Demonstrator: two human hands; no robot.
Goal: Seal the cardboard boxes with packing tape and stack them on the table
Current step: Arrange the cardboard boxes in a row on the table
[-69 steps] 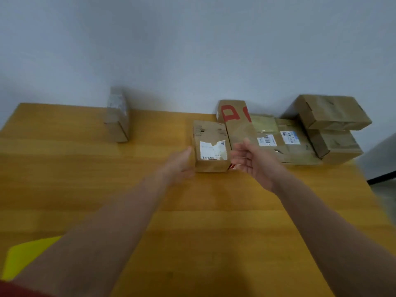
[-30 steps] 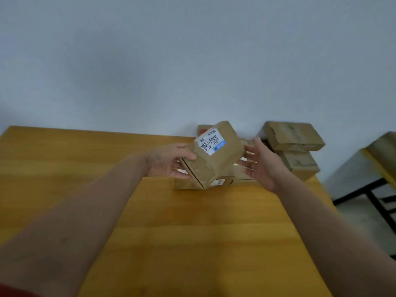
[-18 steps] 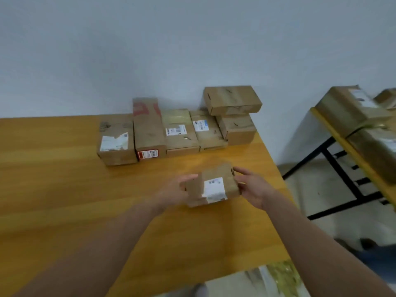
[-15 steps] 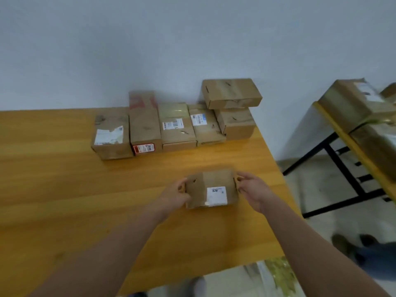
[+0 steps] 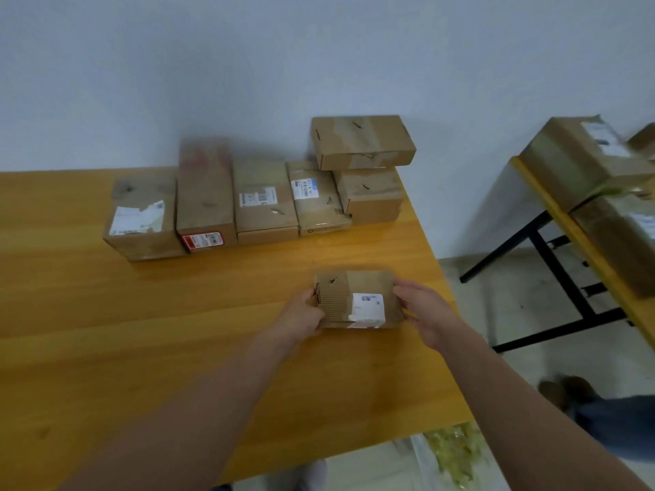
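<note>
While left hand (image 5: 305, 315) and right hand (image 5: 427, 313) clasp its ends, box (image 5: 358, 299) runs left-to-right.

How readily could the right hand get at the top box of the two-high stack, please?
Probably yes: bare table lies between the right hand and the top box, though that hand grips the small labelled box.

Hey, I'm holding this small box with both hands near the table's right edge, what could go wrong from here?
The small box, held between the left hand and right hand, is close to the table's right edge; a nudge could send it off. Its torn top shows bare corrugation, so tape may grip poorly there. The top stacked box overhangs the lower box; adding another could tip it.
</note>
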